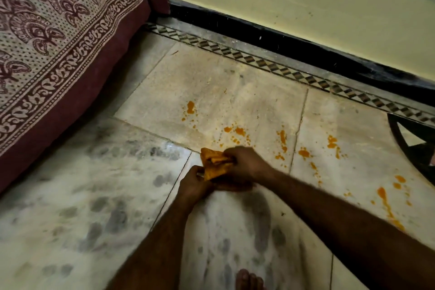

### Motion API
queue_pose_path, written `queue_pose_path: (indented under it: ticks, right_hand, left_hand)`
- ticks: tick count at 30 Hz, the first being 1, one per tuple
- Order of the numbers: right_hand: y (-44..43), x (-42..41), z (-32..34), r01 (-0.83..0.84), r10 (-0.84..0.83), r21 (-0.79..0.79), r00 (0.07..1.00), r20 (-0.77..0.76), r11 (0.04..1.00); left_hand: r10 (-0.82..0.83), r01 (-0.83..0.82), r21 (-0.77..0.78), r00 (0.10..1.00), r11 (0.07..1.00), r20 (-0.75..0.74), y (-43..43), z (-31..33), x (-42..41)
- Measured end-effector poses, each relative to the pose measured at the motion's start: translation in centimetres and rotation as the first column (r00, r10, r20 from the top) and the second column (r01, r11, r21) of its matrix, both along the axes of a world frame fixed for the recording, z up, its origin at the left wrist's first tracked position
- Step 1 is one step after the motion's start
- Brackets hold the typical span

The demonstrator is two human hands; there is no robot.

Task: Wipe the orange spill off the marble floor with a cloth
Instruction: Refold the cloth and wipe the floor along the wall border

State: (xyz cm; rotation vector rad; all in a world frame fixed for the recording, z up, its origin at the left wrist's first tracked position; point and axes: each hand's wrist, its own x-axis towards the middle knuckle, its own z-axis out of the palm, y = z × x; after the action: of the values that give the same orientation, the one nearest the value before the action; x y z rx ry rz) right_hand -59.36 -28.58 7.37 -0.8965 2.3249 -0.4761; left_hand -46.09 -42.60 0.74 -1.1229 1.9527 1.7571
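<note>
**Holding the Cloth in Both Hands, Facing the Spill**

Finding the cloth (215,165) held low over the floor (94,195), between both hands. Noting the left hand (194,182) pinching its near corner and the right hand (244,165) curling over its far side, with neither lying flat or free. Seeing the cloth bunching in folds and showing orange throughout. Not telling from this view whether it is touching the floor.

Judging the cloth as light, soft and limp, probably damp and carrying pigment, and in no way fragile. Advising folding it into a flat pad with a cleaner face down and pressing from above with the palm. Warning against dragging it by a corner and risking smears.

Finding the spill (240,130) lying in scattered blots just beyond the hands and trailing to the right. Noting a long streak (381,193) beside the right forearm and an outlying blot (190,106) farther ahead.

Noting the bed (58,42) and its printed cover closing the left side, apart from the blots. Advising keeping the stained cloth off that fabric. Recording a patterned border (259,62), black skirting (259,37) and the wall (306,7) closing the far side. Noting a tile joint (297,134) crossing the spill and likely trapping colour. Recording a dark inlay (414,148) at far right and a foot (247,280) at the near edge. Judging the unstained floor to the left and near as giving room for strokes toward the body.
</note>
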Motion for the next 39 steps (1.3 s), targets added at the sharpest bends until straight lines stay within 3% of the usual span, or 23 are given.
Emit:
queue_pose_path:
  ticks: [3, 5, 7, 11, 14, 16, 18, 22, 24, 28, 31, 33, 34, 36, 39]
  right_hand:
    - [-0.8, -2.0, 2.2, -0.107, 0.103, -0.008, 0.975, -0.199, 0.994]
    - [-1.0, -1.1, 2.1, -0.259, 0.247, 0.025, 0.879, -0.409, 0.965]
    - [-0.3, 1.7, 0.0, -0.368, 0.394, 0.153, 0.783, -0.481, 0.917]
    - [2.2, 5.7, -3.6, -0.389, 0.476, 0.347, 0.853, -0.214, 0.854]
    - [1.6, 3.6, -3.8, -0.325, 0.362, 0.273, 0.927, -0.098, 0.906]
    - [0.9, 1.5, -3.3, -0.200, 0.194, 0.185, 0.980, 0.049, 0.962]
    - [0.8, 0.0, -2.4, -0.059, 0.042, 0.148, 0.993, 0.111, 0.987]
    - [1.3, 0.0, -1.5, -0.016, 0.014, 0.051, 0.999, 0.035, 0.999]
    - [1.2, 1.2, -1.4, -0.040, 0.041, 0.008, 0.996, -0.083, 0.999]
    - [1.2, 4.5, -3.0, -0.331, 0.379, 0.200, 0.878, -0.292, 0.922]
    - [1.2, 5.5, -3.6, -0.465, 0.531, 0.357, 0.840, -0.111, 0.810]
    - [0.3, 4.4, -3.1, -0.460, 0.471, 0.312, 0.881, 0.042, 0.831]
    - [-0.2, 3.7, -2.7, -0.413, 0.415, 0.250, 0.909, 0.049, 0.876]
    - [-0.5, 2.3, -2.2, -0.362, 0.382, 0.136, 0.908, -0.175, 0.922]
    - [0.7, 2.2, -4.4, -0.541, 0.535, 0.128, 0.715, -0.451, 0.831]
  left_hand:
    - [0.058, -0.059, 0.042, 0.998, 0.997, 0.017, 0.7, 0.6, -0.1]
    - [0.042, -0.043, 0.100, 0.999, 0.994, 0.013, 0.5, 0.7, -0.2]
    - [0.047, -0.049, 0.122, 0.999, 0.991, 0.022, 0.1, 0.5, 0.0]
    - [0.097, -0.105, 0.089, 0.991, 0.990, 0.091, -0.5, 0.2, 0.6]
    - [-0.046, 0.043, 0.051, 0.997, 0.998, 0.067, -1.0, 0.2, 0.5]
    - [-0.167, 0.167, -0.137, 0.986, 0.976, 0.014, -1.0, 0.1, 0.5]
    - [-0.314, 0.252, -0.451, 0.947, 0.856, -0.068, -0.8, -0.8, 1.0]
    - [-0.562, 0.319, -0.776, 0.825, 0.544, -0.055, -0.1, -1.3, 2.3]
    - [-0.576, 0.276, -0.838, 0.816, 0.471, -0.056, 0.1, -1.3, 2.7]
    - [-0.549, 0.266, -0.844, 0.835, 0.466, -0.041, -0.1, -1.8, 3.8]
    - [-0.610, 0.365, -0.824, 0.792, 0.433, 0.030, -0.9, -2.5, 5.4]
    - [-0.642, 0.339, -0.822, 0.765, 0.458, -0.042, -1.4, -3.1, 6.4]
    - [-0.633, 0.298, -0.831, 0.770, 0.469, -0.081, -1.6, -3.3, 6.7]
    - [-0.569, 0.202, -0.869, 0.815, 0.451, -0.106, -2.0, -3.4, 7.0]
    - [-0.437, 0.122, -0.933, 0.899, 0.340, -0.042, -2.6, -4.0, 6.4]
